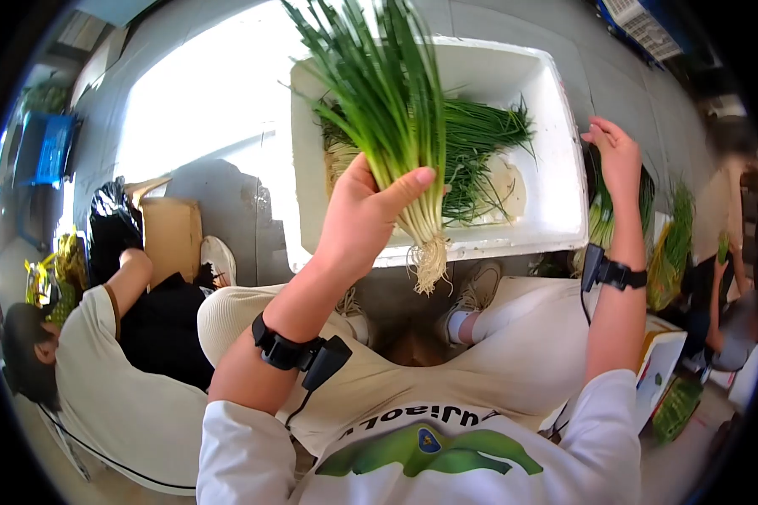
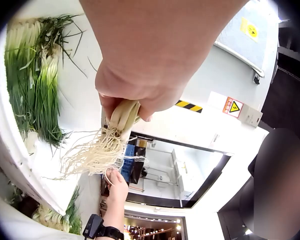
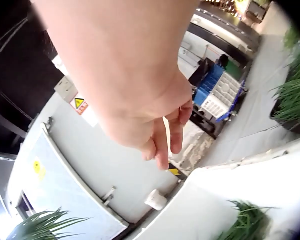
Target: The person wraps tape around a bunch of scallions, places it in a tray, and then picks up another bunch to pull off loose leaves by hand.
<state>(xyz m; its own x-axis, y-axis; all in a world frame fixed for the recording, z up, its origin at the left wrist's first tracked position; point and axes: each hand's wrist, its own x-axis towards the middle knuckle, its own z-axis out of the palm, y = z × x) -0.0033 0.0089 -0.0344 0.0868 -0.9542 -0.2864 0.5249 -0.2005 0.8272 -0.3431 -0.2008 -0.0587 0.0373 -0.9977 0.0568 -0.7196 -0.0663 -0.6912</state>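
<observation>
Upper centre of frame: left hand (image 1: 364, 210) grips bunch of green onions (image 1: 396, 109) low on pale stems, thumb across front, roots (image 1: 430, 261) hanging free. Hold firm enough to stop outer stalks slipping, light enough not to bruise them. Right of foam box (image 1: 568, 194), right hand (image 1: 619, 160) has fingers loosely bent, nothing visible in them; could steady drooping leaves, leaving roots unsnagged on rim.
</observation>
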